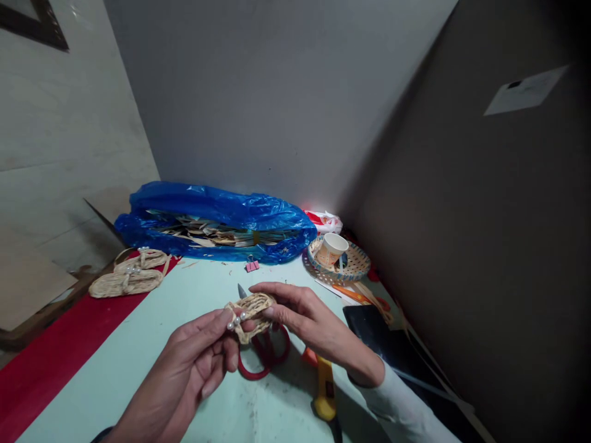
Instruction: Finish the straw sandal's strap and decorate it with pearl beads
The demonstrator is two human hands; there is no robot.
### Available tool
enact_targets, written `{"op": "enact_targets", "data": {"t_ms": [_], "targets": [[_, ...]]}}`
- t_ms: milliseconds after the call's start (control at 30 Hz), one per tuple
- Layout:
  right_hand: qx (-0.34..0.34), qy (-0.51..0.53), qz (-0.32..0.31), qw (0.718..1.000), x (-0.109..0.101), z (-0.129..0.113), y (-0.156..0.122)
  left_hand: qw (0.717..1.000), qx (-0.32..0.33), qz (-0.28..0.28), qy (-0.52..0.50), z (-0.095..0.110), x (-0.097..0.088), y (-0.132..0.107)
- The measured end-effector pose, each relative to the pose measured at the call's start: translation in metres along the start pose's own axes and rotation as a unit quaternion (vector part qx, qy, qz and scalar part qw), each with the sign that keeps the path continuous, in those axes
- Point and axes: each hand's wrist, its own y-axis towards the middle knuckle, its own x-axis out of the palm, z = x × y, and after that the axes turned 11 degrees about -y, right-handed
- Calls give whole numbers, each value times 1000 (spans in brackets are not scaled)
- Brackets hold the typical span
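Between my two hands is a small woven straw sandal (256,304) with white pearl beads on its strap. My left hand (203,351) pinches the beaded end, thumb on the strap. From the other side, my right hand (305,314) grips the far end between thumb and fingers. Just beneath the sandal, red-handled scissors (263,363) lie on the table, partly hidden, their blade tip pointing away. A yellow-handled tool (325,391) with an orange part lies below my right wrist; its kind is unclear.
Two straw sandals (129,280) with pearls lie on red cloth (69,344) at left. A blue plastic bag (221,200) of dry strips stands at the back. Right are a basket (357,264), paper cup (332,249), pink binder clip (252,265), orange scissors (351,294) and black flat item (383,332).
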Motion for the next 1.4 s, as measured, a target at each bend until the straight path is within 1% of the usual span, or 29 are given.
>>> {"op": "enact_targets", "data": {"t_ms": [167, 267, 333, 433, 500, 567, 600, 667, 700, 733, 767, 833, 867, 900, 933, 1000, 1067, 1133, 1167, 1267, 1333, 1400], "targets": [[7, 30, -4, 1000, 0, 7, 3, 1000, -5, -2, 13, -3, 2, 1], [11, 25, 0, 1000, 0, 11, 4, 999, -12, -30, 1, -6, 0, 0], [13, 18, 20, 1000, -1, 13, 4, 999, -13, -35, -5, -8, -1, -2], [21, 17, 67, 997, -2, 14, 5, 1000, 14, -3, 18, -7, -4, -3], [38, 32, 90, 995, -4, 13, 6, 997, 48, 14, 59, -2, -6, -3], [46, 58, 98, 992, -5, 11, 6, 987, 107, 39, 113, 6, -9, 0], [44, 68, 99, 992, -6, 9, 6, 975, 154, 63, 145, 10, -11, 3], [33, 76, 85, 993, -8, 6, 4, 937, 252, 101, 221, 19, -13, 8], [25, 76, 71, 994, -9, 5, 3, 920, 282, 99, 255, 21, -13, 10], [17, 74, 57, 995, -9, 4, 3, 917, 282, 77, 271, 22, -12, 12], [8, 70, 48, 996, -9, 3, 2, 927, 255, 42, 273, 21, -11, 14], [-8, 71, 51, 996, -7, 4, 3, 958, 150, -44, 239, 16, -11, 17], [-10, 79, 61, 995, -5, 5, 3, 968, 101, -75, 217, 12, -11, 19], [-7, 92, 70, 993, -3, 6, 4, 973, 70, -95, 200, 8, -12, 21], [-1, 110, 72, 991, -1, 7, 5, 975, 59, -101, 187, 5, -14, 23], [12, 155, 53, 986, 3, 8, 7, 980, 74, -85, 164, 1, -18, 28], [17, 195, 15, 981, 9, 9, 8, 983, 101, -61, 143, 0, -20, 31], [6, 197, -1, 980, 16, 12, 10, 982, 124, -45, 136, -1, -20, 34], [2, 178, 8, 984, 19, 14, 10, 981, 132, -42, 136, -2, -20, 35], [16, 92, 69, 993, 26, 20, 11, 981, 140, -30, 135, -6, -18, 36], [37, 66, 97, 992, 28, 22, 12, 982, 143, -15, 126, -9, -19, 38], [42, 54, 109, 992, 27, 19, 11, 983, 148, 4, 111, -11, -21, 40]]}}
